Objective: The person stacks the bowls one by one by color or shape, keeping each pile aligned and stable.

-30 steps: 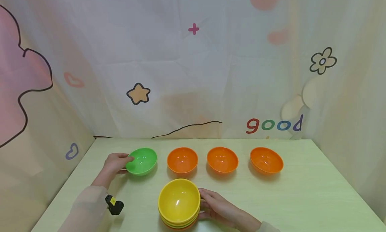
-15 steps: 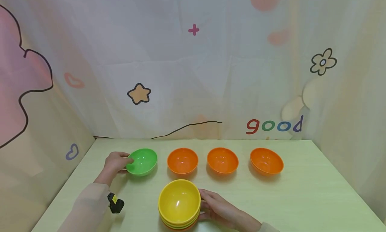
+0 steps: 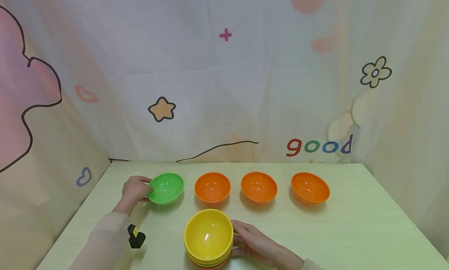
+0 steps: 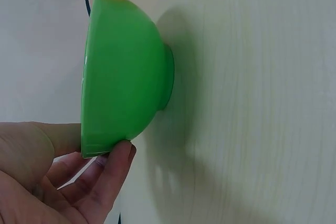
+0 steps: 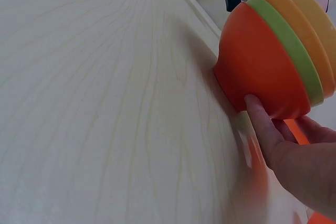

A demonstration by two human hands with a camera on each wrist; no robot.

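Observation:
My left hand [image 3: 136, 189] holds the left rim of a green bowl [image 3: 166, 189] at the back left. In the left wrist view the thumb is at the rim and the fingertips [image 4: 126, 151] are against the outer wall. The green bowl's foot is close over the table and it casts a shadow. My right hand [image 3: 257, 242] grips the right side of a bowl stack [image 3: 209, 235] at the front middle. A yellow bowl tops the stack; an orange bowl [image 5: 257, 61] is lowest, with a green one [image 5: 291, 45] above it.
Three orange bowls stand in a row right of the green bowl: a left one [image 3: 212, 188], a middle one [image 3: 258, 187] and a right one [image 3: 310, 188]. A printed cloth [image 3: 224, 86] hangs behind the table [image 3: 350, 223]. A black device [image 3: 136, 236] is at my left sleeve.
My left thumb has drawn back from inside the green bowl toward its rim, and the bowl sits very slightly further right. The right hand and the stack have stayed put.

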